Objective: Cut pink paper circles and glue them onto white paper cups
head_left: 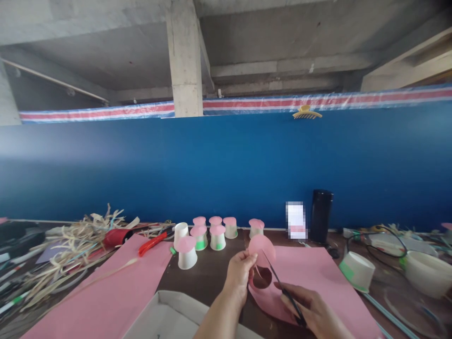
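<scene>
My left hand [240,273] pinches a round pink paper disc [261,247] at its lower left edge, raised over the table. In my right hand [307,301] are slim black-handled scissors [284,287]; their blades reach up and left onto the disc, and the finger loops are hidden. Below both hands lies a pink paper sheet [310,268], with a dark round gap beside my left fingers. Several upturned white paper cups topped with pink discs, such as the front cup [187,261], stand left of my hands. One white cup [181,230] has no disc on it.
Another pink sheet [106,278] and a red-handled tool [151,244] lie left, by a heap of pale strips [84,240]. A white tray [165,301] sits in front. Rightward are a phone [295,220], a black bottle [321,216] and a tilted cup [358,270]. A blue panel [212,165] stands behind.
</scene>
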`<state>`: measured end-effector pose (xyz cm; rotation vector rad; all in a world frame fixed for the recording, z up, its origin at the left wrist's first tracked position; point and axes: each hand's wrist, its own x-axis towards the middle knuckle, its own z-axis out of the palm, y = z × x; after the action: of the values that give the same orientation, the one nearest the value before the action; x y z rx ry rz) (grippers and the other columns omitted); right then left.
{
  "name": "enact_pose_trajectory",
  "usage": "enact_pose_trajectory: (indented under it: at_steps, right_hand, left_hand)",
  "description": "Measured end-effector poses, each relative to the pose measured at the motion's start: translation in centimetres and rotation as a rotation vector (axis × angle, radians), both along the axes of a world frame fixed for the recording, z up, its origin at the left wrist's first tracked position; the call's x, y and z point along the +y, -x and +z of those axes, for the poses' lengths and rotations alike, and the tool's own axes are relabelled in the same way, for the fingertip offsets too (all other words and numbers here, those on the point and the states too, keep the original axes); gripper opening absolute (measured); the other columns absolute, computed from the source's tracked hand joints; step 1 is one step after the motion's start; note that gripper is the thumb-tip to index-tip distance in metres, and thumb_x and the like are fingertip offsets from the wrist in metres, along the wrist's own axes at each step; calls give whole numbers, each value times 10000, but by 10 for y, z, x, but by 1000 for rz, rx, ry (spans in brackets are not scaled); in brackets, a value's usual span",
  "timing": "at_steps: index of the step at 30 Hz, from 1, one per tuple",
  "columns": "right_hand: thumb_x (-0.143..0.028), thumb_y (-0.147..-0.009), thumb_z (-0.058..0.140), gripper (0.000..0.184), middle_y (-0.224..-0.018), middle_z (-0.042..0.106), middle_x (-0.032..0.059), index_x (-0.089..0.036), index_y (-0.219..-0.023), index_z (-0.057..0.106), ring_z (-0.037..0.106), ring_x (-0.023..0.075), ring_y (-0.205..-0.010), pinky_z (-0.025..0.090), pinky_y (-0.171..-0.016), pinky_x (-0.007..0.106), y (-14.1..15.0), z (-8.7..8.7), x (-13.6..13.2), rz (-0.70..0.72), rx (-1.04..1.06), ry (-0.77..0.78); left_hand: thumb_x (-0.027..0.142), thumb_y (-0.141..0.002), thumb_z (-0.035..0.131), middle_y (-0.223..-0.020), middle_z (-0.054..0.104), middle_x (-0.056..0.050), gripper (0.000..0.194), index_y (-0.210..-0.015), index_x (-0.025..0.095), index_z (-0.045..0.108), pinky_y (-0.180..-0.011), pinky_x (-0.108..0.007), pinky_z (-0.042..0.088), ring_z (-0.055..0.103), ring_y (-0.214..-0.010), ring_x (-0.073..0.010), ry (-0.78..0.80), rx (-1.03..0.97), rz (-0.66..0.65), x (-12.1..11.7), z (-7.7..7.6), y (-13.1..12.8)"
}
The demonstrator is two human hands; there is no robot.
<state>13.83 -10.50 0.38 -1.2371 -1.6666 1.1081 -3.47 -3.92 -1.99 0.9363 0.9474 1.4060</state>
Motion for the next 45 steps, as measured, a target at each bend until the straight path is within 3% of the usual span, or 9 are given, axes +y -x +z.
enact_pose_trajectory:
  at_steps: [6,13,18,28,45]
  right_hand:
    - [-469,-713,619,462,-849,750,52,-178,-1057,719,666,267,-786,533,-650,281,-2,-8,3,-22,-8,-6]
    - [-398,-724,633,402,-907,752,53,-184,-1053,720,653,281,-922,529,-739,270,-1,-5,0,-26,16,-6]
    - [-408,-738,626,425,-972,744,65,-180,-1089,701,659,289,-916,537,-729,285,-2,-6,1,-3,-10,-20]
    - [-402,-755,618,419,-1075,714,74,-178,-1103,690,621,298,-1044,496,-899,339,0,-5,0,32,-42,-63]
    - [-378,-745,626,392,-1100,702,69,-180,-1074,704,623,280,-1054,495,-902,313,1,0,-2,13,-42,-45]
  left_hand:
    - [481,-602,714,-386,400,64,390,-559,169,483,-405,-211,184,305,-354,-49,6,9,-5,-1,1,1]
    - [468,-576,726,-425,412,66,385,-573,161,493,-420,-202,196,312,-371,-38,37,-7,8,0,2,0]
    - [474,-570,723,-424,401,65,394,-560,165,478,-407,-196,189,325,-366,-41,69,1,10,-2,5,1]
    - [491,-574,718,-393,390,68,416,-539,184,440,-383,-202,162,313,-339,-44,88,-8,19,-2,3,0]
    - [492,-559,728,-375,391,68,420,-550,180,448,-385,-192,168,311,-341,-42,90,0,14,-2,4,0]
